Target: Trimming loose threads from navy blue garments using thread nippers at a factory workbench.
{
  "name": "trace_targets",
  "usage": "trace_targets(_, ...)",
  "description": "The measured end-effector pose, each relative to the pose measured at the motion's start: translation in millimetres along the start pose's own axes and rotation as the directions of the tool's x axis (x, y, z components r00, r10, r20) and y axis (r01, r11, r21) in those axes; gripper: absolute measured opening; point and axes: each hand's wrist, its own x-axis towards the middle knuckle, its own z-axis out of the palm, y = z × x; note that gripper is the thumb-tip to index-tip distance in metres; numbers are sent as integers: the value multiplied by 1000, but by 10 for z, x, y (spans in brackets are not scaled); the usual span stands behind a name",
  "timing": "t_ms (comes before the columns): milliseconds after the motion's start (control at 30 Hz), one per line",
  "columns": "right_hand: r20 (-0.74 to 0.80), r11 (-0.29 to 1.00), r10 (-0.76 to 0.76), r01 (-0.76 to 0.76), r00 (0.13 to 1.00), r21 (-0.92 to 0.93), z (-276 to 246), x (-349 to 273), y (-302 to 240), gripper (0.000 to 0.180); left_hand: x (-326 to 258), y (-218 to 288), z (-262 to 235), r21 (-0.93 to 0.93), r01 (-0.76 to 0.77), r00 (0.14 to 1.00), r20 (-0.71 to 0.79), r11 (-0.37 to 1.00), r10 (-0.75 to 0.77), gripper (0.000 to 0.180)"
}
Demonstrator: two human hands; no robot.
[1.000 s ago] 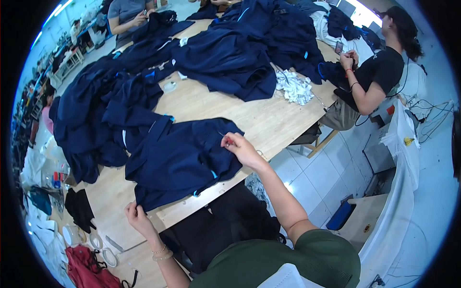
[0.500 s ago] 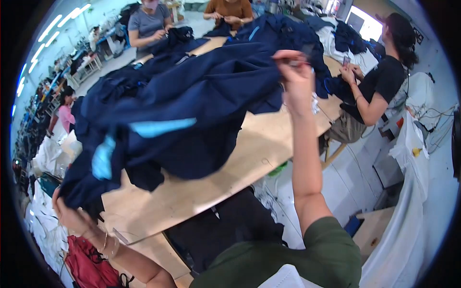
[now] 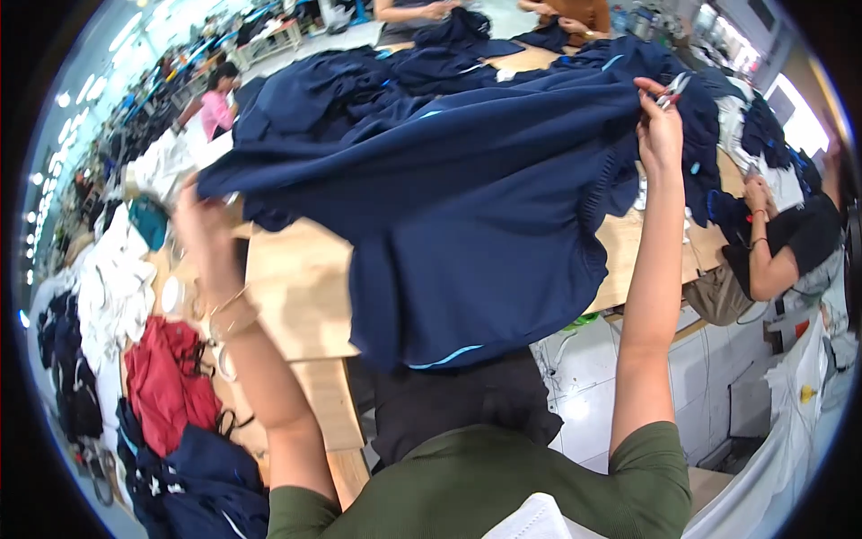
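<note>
A navy garment (image 3: 494, 260) is stretched out in the air between my hands, its lower part hanging over the table's front edge. It has a gathered, elastic-looking edge on the right and a thin light-blue strip along the bottom. My right hand (image 3: 662, 135) pinches its upper right corner. A small shiny metal tool (image 3: 675, 87) also sticks out of those fingers; its kind is mostly hidden. At the far left end, my left hand (image 3: 202, 225) is closed on the cloth, with the fingers blurred and partly hidden.
Navy garments (image 3: 314, 94) are heaped across the far side of the wooden table (image 3: 296, 287). A red bag-like item (image 3: 171, 377) and white cloth (image 3: 112, 278) lie at left. One person (image 3: 781, 242) sits at right; others work across the table. A white tiled floor (image 3: 593, 386) shows below.
My left hand has risen from low left, pulling the garment's left end up and taut. The right hand is farther right in view. The whole view has shifted, and the large light-blue patches no longer show.
</note>
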Motion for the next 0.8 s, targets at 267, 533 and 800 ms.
trace_targets(267, 141, 684, 594, -406, 792, -606, -616, -1094, 1166, 28, -1509, -1268, -216, 701, 21, 974, 145, 712, -172, 46)
trace_targets(533, -8, 696, 440, -347, 898, -629, -814, -2127, 1103, 23, -2740, -1029, -165, 917, -271, 924, 334, 293, -188, 24)
trace_targets(800, 406, 889, 443, -450, 799, -83, 844, -2137, 1266, 20, -2459, -1849, 746, 670, -373, 802, 580, 642, -140, 26)
